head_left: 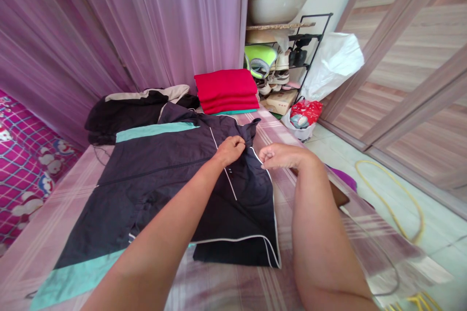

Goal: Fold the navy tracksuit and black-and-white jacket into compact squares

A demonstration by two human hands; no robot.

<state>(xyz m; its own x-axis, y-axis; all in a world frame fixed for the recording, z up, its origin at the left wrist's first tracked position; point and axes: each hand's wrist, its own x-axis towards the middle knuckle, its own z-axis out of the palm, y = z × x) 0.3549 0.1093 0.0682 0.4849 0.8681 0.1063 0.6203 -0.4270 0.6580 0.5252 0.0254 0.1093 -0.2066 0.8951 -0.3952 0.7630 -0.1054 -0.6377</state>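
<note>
From where I'm standing, the dark jacket (164, 148) is lying spread on the bed (204, 286), its turquoise bands showing at both sides and its collar (251, 129) pointing away to the right. The person's left hand (230, 150) is resting on the cloth near the collar, fingers drawn together and apparently pinching the fabric there. The right hand (282, 156) is hovering just beside the jacket's white piping (273, 199), fingers curled in; I can't tell whether they are catching the edge. The person seems to be adjusting the neck and shoulder area. To my eye, the next move is calling for a light grip and both hands working together, so the cloth isn't bunching near the collar. Beyond the jacket, a folded red cloth (226, 90) and a heap of black clothes (124, 112) are sitting against the purple curtain (175, 24).
</note>
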